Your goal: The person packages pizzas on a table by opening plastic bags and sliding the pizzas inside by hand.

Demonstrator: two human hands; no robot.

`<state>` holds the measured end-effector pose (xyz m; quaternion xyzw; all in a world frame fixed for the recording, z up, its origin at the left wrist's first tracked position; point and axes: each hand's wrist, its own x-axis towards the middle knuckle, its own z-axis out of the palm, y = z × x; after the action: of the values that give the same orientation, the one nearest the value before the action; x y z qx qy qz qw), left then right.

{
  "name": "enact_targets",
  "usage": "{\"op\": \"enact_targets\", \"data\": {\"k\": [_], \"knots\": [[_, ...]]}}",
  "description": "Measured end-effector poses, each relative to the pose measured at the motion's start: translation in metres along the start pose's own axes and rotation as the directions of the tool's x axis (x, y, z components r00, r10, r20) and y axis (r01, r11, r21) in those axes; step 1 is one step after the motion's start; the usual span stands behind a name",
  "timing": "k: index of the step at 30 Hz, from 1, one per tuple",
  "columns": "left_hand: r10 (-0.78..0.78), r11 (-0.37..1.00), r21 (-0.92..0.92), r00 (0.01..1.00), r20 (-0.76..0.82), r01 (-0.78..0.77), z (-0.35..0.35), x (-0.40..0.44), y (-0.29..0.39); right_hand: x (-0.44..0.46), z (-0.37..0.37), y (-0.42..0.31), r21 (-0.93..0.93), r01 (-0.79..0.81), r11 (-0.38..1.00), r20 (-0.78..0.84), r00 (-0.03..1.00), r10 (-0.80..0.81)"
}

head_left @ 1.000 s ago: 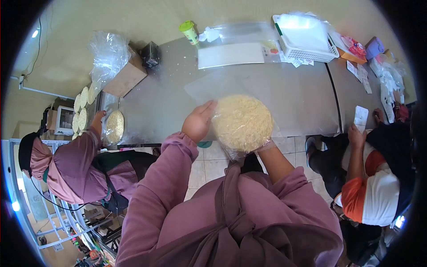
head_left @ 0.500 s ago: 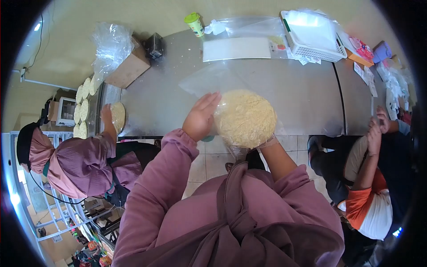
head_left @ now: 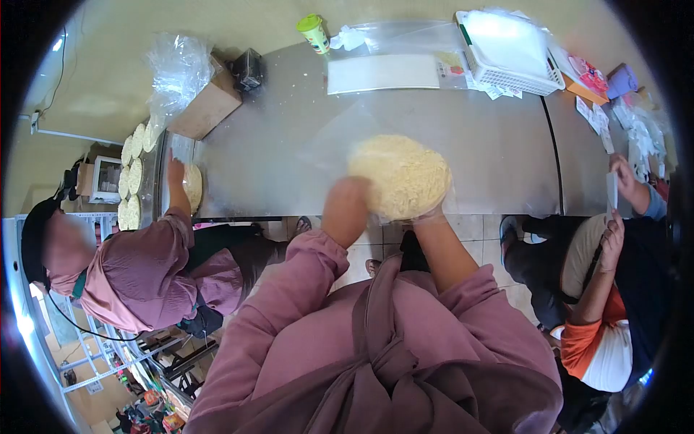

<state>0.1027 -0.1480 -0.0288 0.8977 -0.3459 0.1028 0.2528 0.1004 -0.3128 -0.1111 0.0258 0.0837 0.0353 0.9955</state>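
A round, pale-yellow cake [head_left: 401, 177] with a crumbly top is held level near the table's front edge, with clear plastic film around it. My right hand [head_left: 432, 219] supports the cake from below at its near right edge; most of its fingers are hidden under it. At the near left edge of the cake is my left hand [head_left: 347, 210], smeared by motion. Whether its fingers grip the film cannot be made out. A clear plastic sheet or bag end [head_left: 347, 130] spreads on the table beyond the cake.
On the metal table [head_left: 275, 159] stand a cardboard box [head_left: 206, 108], a green-lidded cup [head_left: 313, 32], a white board [head_left: 383, 74] and a white basket [head_left: 513, 69]. Several similar cakes [head_left: 135, 175] lie left. A co-worker [head_left: 137, 267] works at left; another person [head_left: 600, 311] stands right.
My left hand has swung from flat beside the upper left of the cake down to its near left edge. The cake has risen slightly in view. The left co-worker's hand has moved off their cake.
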Motion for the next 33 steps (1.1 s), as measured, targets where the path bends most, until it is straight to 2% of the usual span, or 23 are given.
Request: {"op": "enact_targets", "data": {"k": [1, 2, 4, 5, 7, 11, 13, 14, 16, 17, 19, 20, 22, 23, 25, 26, 28, 29, 31, 33], "knots": [[-0.205, 0.979, -0.015, 0.972, -0.118, 0.205, 0.001, 0.000, 0.000, -0.001, 0.007, 0.001, -0.095, 0.095, 0.991, -0.118, 0.987, -0.106], [-0.202, 0.979, -0.017, 0.972, -0.118, 0.202, 0.001, -0.002, -0.005, -0.003, 0.017, -0.002, -0.096, 0.099, 0.991, -0.116, 0.987, -0.109], [-0.434, 0.900, 0.081, 0.896, 0.098, 0.427, -0.001, -0.010, -0.014, -0.010, 0.036, -0.007, -0.071, -0.007, 0.997, -0.049, 0.999, 0.003], [-0.434, 0.900, 0.082, 0.895, 0.098, 0.428, 0.001, -0.012, -0.014, -0.010, 0.042, -0.008, -0.070, -0.007, 0.997, -0.049, 0.999, 0.004], [-0.471, 0.882, 0.101, 0.857, 0.209, 0.460, 0.006, -0.018, -0.009, -0.007, 0.048, -0.008, -0.068, -0.052, 0.996, -0.061, 0.997, 0.048], [-0.448, 0.886, -0.022, 0.869, 0.211, 0.463, 0.007, -0.015, 0.012, 0.002, 0.027, -0.004, -0.089, 0.038, 0.995, -0.119, 0.992, -0.049], [-0.423, 0.874, -0.150, 0.875, 0.235, 0.462, 0.006, -0.014, 0.022, 0.003, 0.019, -0.003, -0.204, 0.059, 0.977, -0.146, 0.985, -0.090], [-0.424, 0.873, -0.150, 0.874, 0.237, 0.464, 0.005, -0.012, 0.026, 0.004, 0.014, -0.002, -0.203, 0.058, 0.977, -0.148, 0.985, -0.090], [-0.419, 0.863, -0.192, 0.875, 0.244, 0.467, 0.002, -0.009, 0.031, 0.004, 0.007, -0.003, -0.353, -0.081, 0.932, -0.206, 0.979, 0.008], [-0.416, 0.864, -0.195, 0.876, 0.246, 0.465, 0.001, -0.009, 0.029, 0.002, 0.008, -0.006, -0.355, -0.078, 0.932, -0.206, 0.978, 0.004], [-0.404, 0.859, -0.215, 0.873, 0.273, 0.464, -0.002, -0.012, 0.024, -0.007, 0.009, -0.012, -0.480, -0.195, 0.855, -0.137, 0.980, 0.146], [-0.403, 0.858, -0.219, 0.873, 0.275, 0.465, 0.000, -0.016, 0.023, -0.011, 0.002, -0.013, -0.482, -0.195, 0.854, -0.141, 0.980, 0.144], [-0.295, 0.890, -0.243, 0.893, 0.341, 0.387, 0.005, -0.024, 0.021, -0.015, -0.017, -0.016, -0.307, -0.351, 0.885, -0.254, 0.926, 0.279], [-0.287, 0.892, -0.247, 0.896, 0.340, 0.379, 0.008, -0.026, 0.022, -0.017, -0.009, -0.013, -0.312, -0.343, 0.886, -0.252, 0.929, 0.271], [-0.082, 0.912, -0.337, 0.909, 0.409, 0.234, 0.013, -0.027, 0.027, -0.016, 0.014, 0.002, 0.103, -0.283, 0.953, -0.131, 0.946, 0.296], [-0.050, 0.919, -0.331, 0.897, 0.440, 0.214, 0.011, -0.022, 0.033, -0.012, 0.017, 0.008, 0.095, -0.262, 0.960, -0.131, 0.953, 0.273], [0.007, 0.927, -0.333, 0.882, 0.470, 0.171, 0.013, -0.015, 0.033, -0.004, 0.015, 0.012, 0.089, -0.205, 0.975, -0.273, 0.936, 0.222], [0.036, 0.938, -0.317, 0.866, 0.498, 0.143, 0.014, -0.010, 0.031, -0.003, 0.014, 0.010, 0.080, -0.172, 0.982, -0.271, 0.944, 0.188], [0.098, 0.943, -0.321, 0.854, 0.511, 0.084, 0.015, 0.001, 0.031, -0.001, 0.013, 0.003, -0.047, -0.070, 0.996, -0.282, 0.958, 0.054], [0.047, 0.892, -0.406, 0.850, 0.525, 0.201, 0.008, 0.013, 0.037, -0.004, 0.020, -0.017, -0.132, 0.003, 0.991, -0.277, 0.960, -0.040]]}}
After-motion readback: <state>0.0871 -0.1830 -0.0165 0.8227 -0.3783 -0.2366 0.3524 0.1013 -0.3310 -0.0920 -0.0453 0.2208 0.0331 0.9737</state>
